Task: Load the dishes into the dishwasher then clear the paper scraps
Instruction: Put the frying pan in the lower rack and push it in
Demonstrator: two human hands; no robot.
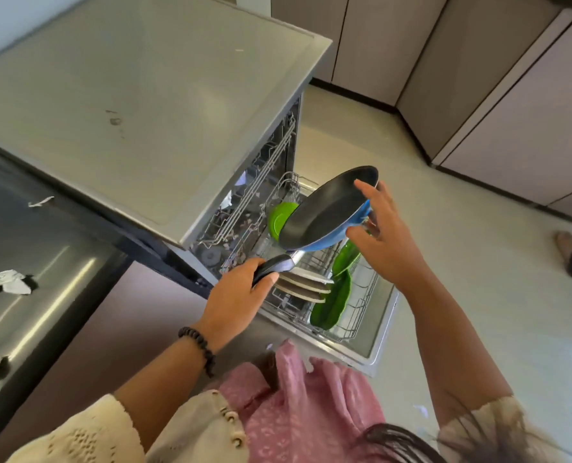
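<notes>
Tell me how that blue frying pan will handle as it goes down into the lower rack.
The frying pan looks rigid and probably head-heavy: the left hand grips only the handle's end, so the bowl may droop. The right hand steadies the rim, open-fingered. Its smooth dark coating could slide against the green plates and tip between the rack wires.

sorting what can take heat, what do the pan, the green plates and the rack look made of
Pan: likely metal, with a matte black nonstick-looking inside, glossy blue outside, shiny steel neck and a dark handle that may be plastic.
Green plates: glossy, uniform bright colour, so plastic or melamine seems likely; glazed ceramic is possible.
Rack: thin grey wire grid, probably coated metal.
</notes>
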